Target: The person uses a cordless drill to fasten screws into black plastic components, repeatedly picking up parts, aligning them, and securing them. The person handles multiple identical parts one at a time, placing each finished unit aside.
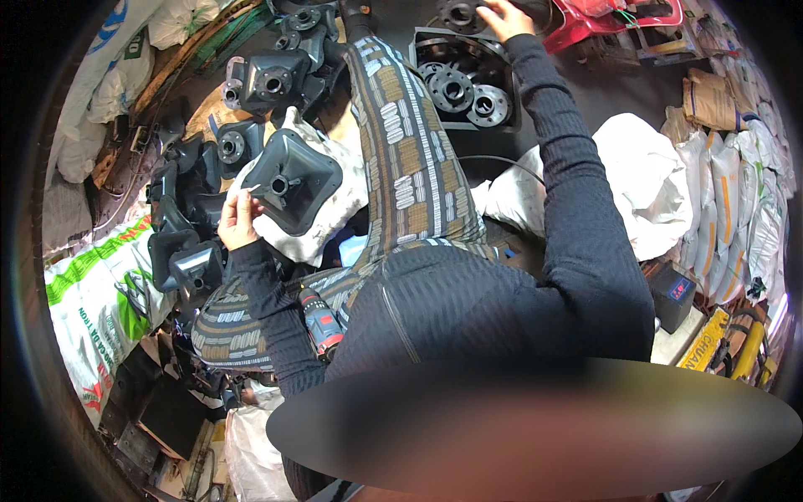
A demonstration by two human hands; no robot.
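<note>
A black square flared housing (301,201) with a short central tube (278,186) lies on white cloth (351,180) near my bent leg. My left hand (238,222) is at the housing's left edge. Its thumb and fingertips are pinched together; a tiny pale thing shows at the tips, too small to name. My right hand (508,21) reaches far forward and grips the edge of a dark round flanged hub (460,14), held above a grey crate (513,100). More flanged hubs (452,89) with bolt holes lie in that crate.
Several black housings (272,82) with hubs fitted are heaped to the left. A cordless drill (320,322) rests against my left thigh. A red plastic basket (577,29) stands at the far right. White sacks (723,201) line the right side; a green-and-white sack (104,309) lies left.
</note>
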